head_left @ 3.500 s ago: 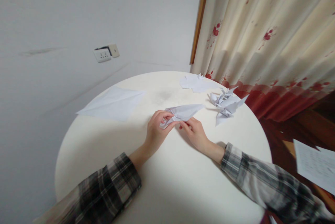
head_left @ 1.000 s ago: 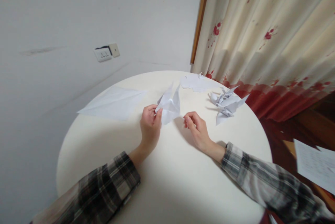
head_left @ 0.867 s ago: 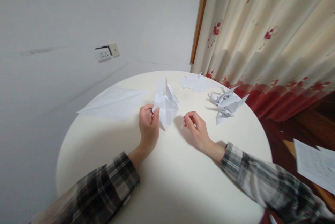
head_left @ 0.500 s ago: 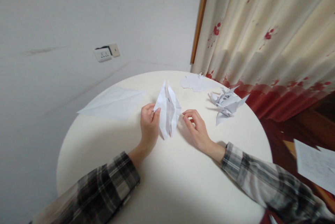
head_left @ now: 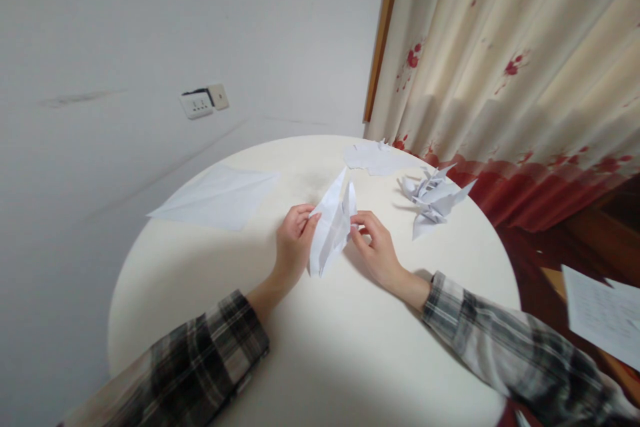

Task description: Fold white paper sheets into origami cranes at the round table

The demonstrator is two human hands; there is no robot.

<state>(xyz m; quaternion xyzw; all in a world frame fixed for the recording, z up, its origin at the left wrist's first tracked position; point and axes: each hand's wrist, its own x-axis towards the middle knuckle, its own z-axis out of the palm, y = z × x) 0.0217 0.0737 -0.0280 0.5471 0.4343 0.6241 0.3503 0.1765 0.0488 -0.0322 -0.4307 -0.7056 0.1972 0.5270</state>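
Note:
A piece of folded white origami paper point(head_left: 328, 227) with pointed flaps is held above the table between my two hands. It leans to the right, its two upper points parted. My left hand point(head_left: 296, 237) is closed on its left edge, thumb on the front face and fingers behind. At the right edge, my right hand point(head_left: 376, 244) pinches a flap between thumb and fingertips. Part of the fingertips is hidden by the paper.
The round white table point(head_left: 210, 327) carries a creased paper sheet point(head_left: 215, 195) at left, torn paper point(head_left: 377, 158) at the back and several folded paper figures point(head_left: 434, 199) at right. Behind are a wall socket point(head_left: 197, 104) and a curtain point(head_left: 500, 80). Written sheets point(head_left: 603, 314) lie far right.
My left hand has shifted right and tilted the folded paper to the right. My right hand, apart from it before, now grips its right edge.

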